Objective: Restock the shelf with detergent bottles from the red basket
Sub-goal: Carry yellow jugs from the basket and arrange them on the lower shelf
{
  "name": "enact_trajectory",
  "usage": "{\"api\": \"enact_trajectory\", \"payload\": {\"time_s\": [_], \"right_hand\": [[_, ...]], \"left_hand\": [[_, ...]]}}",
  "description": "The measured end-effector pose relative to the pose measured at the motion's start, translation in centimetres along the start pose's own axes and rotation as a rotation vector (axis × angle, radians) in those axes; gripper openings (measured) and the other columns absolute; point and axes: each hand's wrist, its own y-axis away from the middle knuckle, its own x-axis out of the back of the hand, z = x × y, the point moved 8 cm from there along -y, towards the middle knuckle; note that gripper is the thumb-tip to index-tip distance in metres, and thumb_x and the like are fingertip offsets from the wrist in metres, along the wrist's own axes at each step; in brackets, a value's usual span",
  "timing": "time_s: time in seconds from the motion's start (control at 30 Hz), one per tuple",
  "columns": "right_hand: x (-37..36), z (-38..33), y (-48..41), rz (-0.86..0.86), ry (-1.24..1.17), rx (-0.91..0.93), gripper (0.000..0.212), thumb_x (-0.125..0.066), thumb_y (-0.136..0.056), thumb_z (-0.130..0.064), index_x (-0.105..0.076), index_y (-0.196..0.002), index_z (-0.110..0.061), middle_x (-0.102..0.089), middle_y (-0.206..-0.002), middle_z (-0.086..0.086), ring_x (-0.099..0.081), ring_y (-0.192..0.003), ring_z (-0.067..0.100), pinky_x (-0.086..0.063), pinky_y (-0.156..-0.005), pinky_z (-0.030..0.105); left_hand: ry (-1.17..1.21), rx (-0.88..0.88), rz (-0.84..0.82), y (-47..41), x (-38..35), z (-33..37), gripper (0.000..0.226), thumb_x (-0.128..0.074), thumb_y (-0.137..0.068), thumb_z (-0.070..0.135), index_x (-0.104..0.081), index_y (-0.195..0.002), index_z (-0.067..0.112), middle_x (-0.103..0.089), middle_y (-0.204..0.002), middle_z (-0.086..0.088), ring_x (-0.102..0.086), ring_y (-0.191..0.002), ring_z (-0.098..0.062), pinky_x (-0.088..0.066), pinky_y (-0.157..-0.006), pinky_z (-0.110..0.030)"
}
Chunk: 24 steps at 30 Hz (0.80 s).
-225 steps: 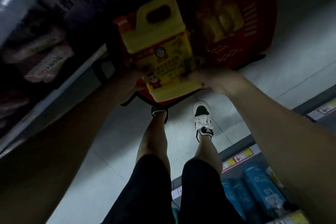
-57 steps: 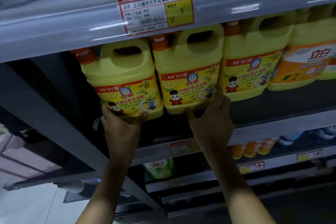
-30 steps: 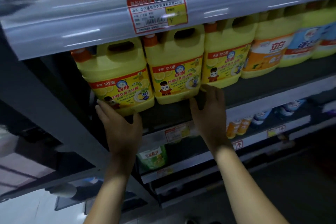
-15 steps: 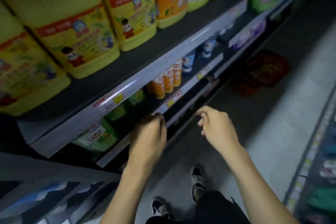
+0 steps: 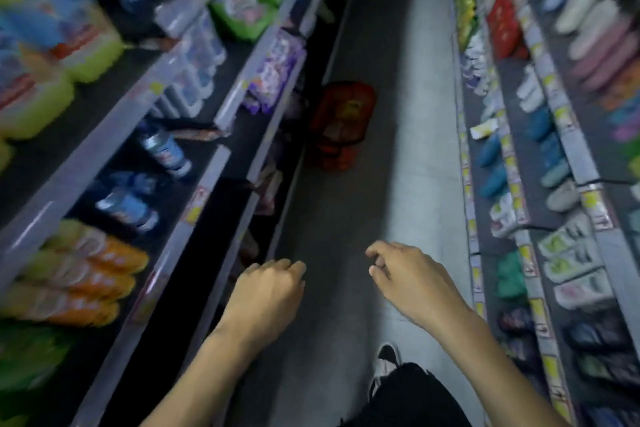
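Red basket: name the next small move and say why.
Probably step down the aisle to the red basket. Both the left hand and right hand are empty, the basket sits on the floor out of reach, and something yellow shows inside.

Red mesh basket (image 5: 341, 121) on grey floor (image 5: 398, 114); yellow-green detergent bottles (image 5: 74, 42) with blue-and-red labels.

The aisle is dim, with a paler band of light on the floor (image 5: 426, 135) right of centre. Motion blur smears the yellow detergent bottles (image 5: 45, 55) at the left edge. Wide-angle distortion bends the shelf rails (image 5: 221, 121) outward; lower shelves lie in deep shadow.
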Motion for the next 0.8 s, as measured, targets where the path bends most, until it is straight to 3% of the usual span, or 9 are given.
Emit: {"api": "enact_trajectory", "payload": {"time_s": [0.17,0.33,0.4,0.5,0.8], "right_hand": [[6.2,10.2,-3.3,0.157,-0.116,-0.178,0.018,-0.042,-0.102,-0.026,-0.059,-0.108,-0.029,-0.072,-0.091,0.0,-0.068,-0.087,0.028,-0.05,-0.068,0.033],[8.7,14.6,-7.3,0.148,-0.212,-0.205,0.045,-0.044,-0.088,0.005,-0.064,-0.114,-0.026,-0.069,-0.107,-0.005,-0.068,-0.096,0.021,-0.055,-0.076,0.033],[9.6,15.9,-9.8,0.162,-0.203,-0.187,0.041,-0.045,-0.09,0.002,-0.064,-0.115,-0.026,-0.066,-0.112,-0.005,-0.067,-0.098,0.022,-0.055,-0.078,0.036],[11.1,17.7,-14.0,0.148,-0.185,-0.178,0.027,-0.047,-0.097,-0.013,-0.062,-0.115,-0.026,-0.066,-0.11,-0.005,-0.065,-0.093,0.021,-0.054,-0.078,0.036],[18.3,21.7,-29.6,0.133,-0.135,-0.273,0.022,-0.051,-0.096,-0.026,-0.063,-0.114,-0.03,-0.073,-0.113,-0.001,-0.068,-0.097,0.024,-0.057,-0.082,0.04]], "left_hand": [[0.102,0.031,0.126,-9.7,3.5,5.4,0.022,-0.057,-0.095,0.027,-0.053,-0.076,0.017,-0.056,-0.064,0.003,-0.059,-0.055,-0.023,-0.045,-0.046,-0.033],[0.174,0.089,0.133,-15.7,4.2,7.0,0.011,-0.063,-0.092,0.011,-0.059,-0.082,0.013,-0.053,-0.074,0.002,-0.055,-0.057,-0.02,-0.04,-0.041,-0.031],[0.15,0.097,0.081,-18.4,3.7,6.9,0.013,-0.063,-0.088,0.004,-0.064,-0.098,0.013,-0.055,-0.088,-0.002,-0.059,-0.067,-0.024,-0.044,-0.043,-0.033],[0.143,0.093,0.032,-22.4,2.9,6.3,0.02,-0.059,-0.092,0.012,-0.063,-0.112,0.017,-0.056,-0.098,-0.001,-0.062,-0.079,-0.025,-0.049,-0.05,-0.035],[0.244,0.154,0.048,-40.0,1.6,3.1,0.012,-0.058,-0.093,0.024,-0.063,-0.102,0.02,-0.06,-0.095,0.002,-0.063,-0.083,-0.024,-0.053,-0.062,-0.04]]}}
